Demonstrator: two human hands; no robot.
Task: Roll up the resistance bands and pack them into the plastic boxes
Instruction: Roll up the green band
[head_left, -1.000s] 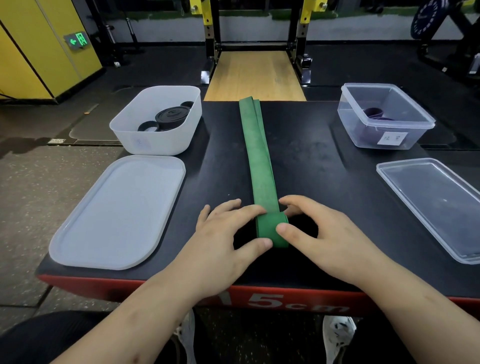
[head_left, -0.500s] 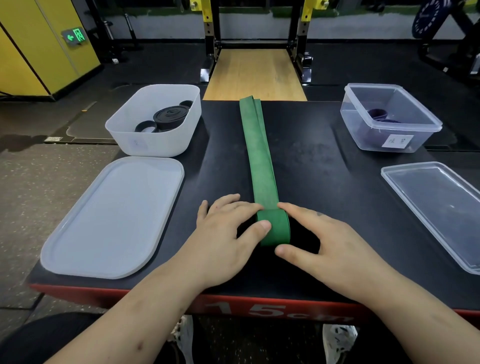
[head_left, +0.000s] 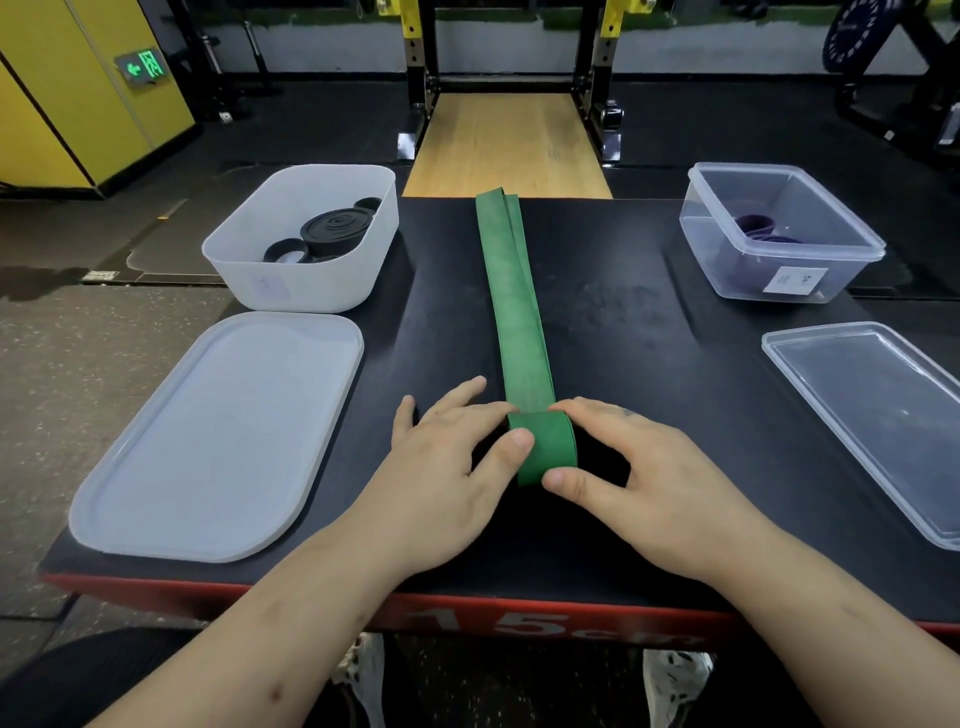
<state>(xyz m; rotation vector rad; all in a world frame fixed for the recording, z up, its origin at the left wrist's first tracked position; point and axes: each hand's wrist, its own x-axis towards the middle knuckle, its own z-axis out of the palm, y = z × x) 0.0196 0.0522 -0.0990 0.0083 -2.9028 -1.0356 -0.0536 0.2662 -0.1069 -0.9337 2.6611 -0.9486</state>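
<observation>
Head: green band (head_left: 511, 312) against right hand (head_left: 660, 478)

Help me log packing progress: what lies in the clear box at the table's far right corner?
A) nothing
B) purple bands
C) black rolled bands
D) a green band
B: dark purple bands show through the walls of the clear box.

Left hand (head_left: 447, 475), right hand (head_left: 649, 483) pinch rolled near end of green band (head_left: 511, 291) on black platform (head_left: 649, 332).
</observation>
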